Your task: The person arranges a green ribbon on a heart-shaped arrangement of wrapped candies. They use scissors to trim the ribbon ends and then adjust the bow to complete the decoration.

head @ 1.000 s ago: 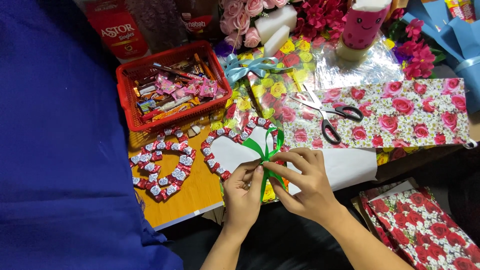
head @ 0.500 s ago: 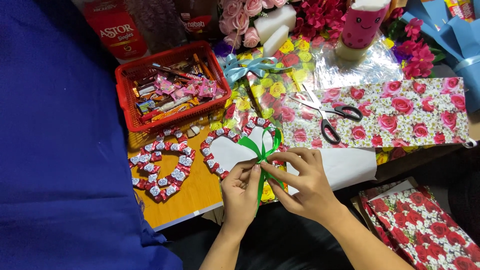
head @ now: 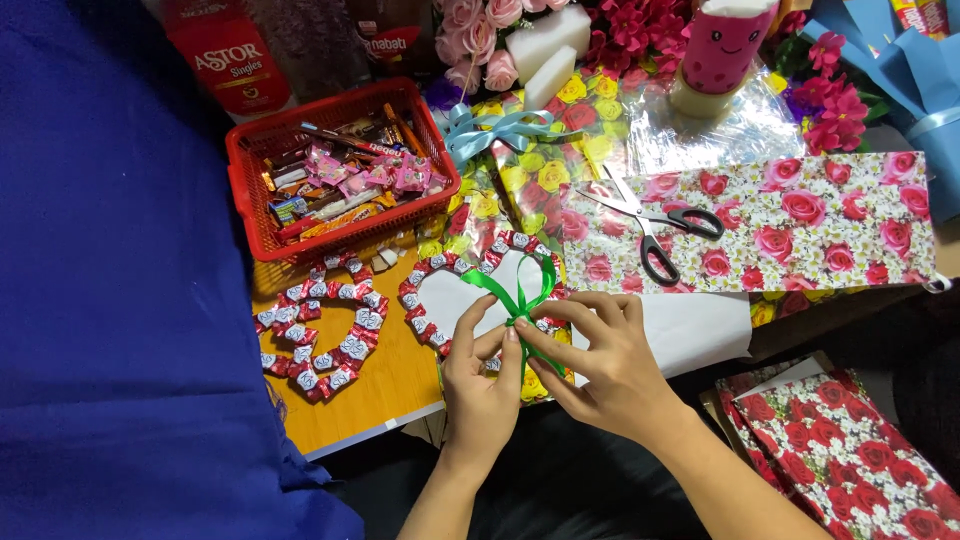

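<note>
My left hand (head: pixel 482 378) and right hand (head: pixel 608 358) meet over a green ribbon (head: pixel 517 300) at the near edge of the orange table (head: pixel 385 385), both pinching its knot with fingertips closed on it. The ribbon's two loops rise toward the far side, over a heart-shaped wreath of red-and-white wrapped sweets (head: pixel 432 300), whose white centre shows beneath; its tail seems to run down between my hands, though my fingers hide most of it. A second sweet heart (head: pixel 322 325) lies just to the left, apart from the first. Farther off on the left stands a red basket (head: pixel 250 215) filled with wrapped candies. To the right, black-handled scissors (head: pixel 655 225) rest open on a sheet of rose-printed paper (head: pixel 830 225). A pale blue bow (head: pixel 495 128) lies on yellow-flowered wrap at the far side. Blue cloth (head: pixel 110 300) fills the left of the scene.
</note>
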